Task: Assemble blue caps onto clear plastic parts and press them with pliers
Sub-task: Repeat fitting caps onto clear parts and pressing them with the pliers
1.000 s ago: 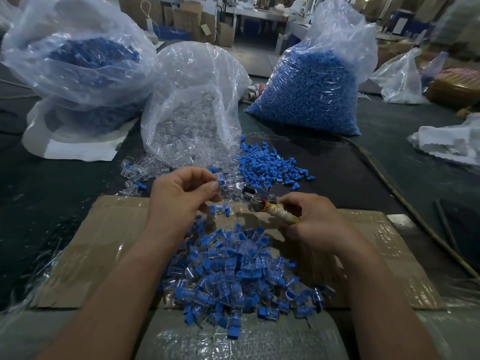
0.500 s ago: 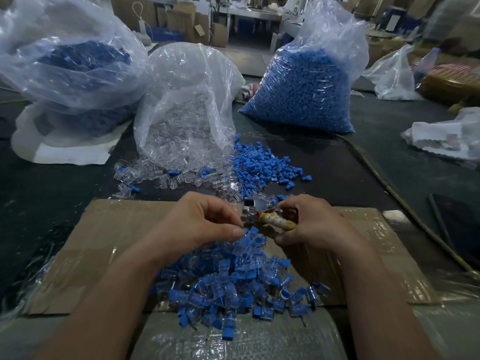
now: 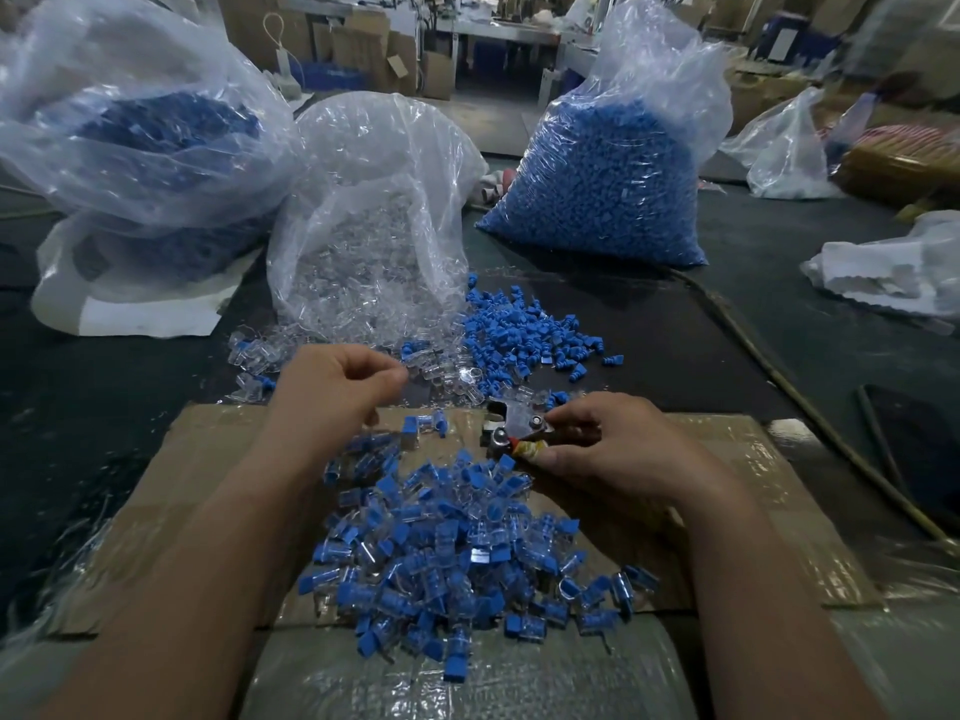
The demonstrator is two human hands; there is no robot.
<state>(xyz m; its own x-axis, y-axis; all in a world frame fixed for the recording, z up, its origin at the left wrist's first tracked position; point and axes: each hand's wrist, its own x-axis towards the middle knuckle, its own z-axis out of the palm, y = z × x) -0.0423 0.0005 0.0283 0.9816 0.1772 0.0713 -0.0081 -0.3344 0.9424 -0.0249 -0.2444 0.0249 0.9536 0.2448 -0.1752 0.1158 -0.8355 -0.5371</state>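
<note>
text: none legible | labels: none | numbers: none

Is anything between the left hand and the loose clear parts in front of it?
Nothing visible. The left hand is right at the near edge of the clear parts, with nothing lying between them.

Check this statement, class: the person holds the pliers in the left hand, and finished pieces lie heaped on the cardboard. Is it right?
No. The head view shows the pliers in the right hand, not the left hand. The finished pieces do lie heaped on the cardboard.
</note>
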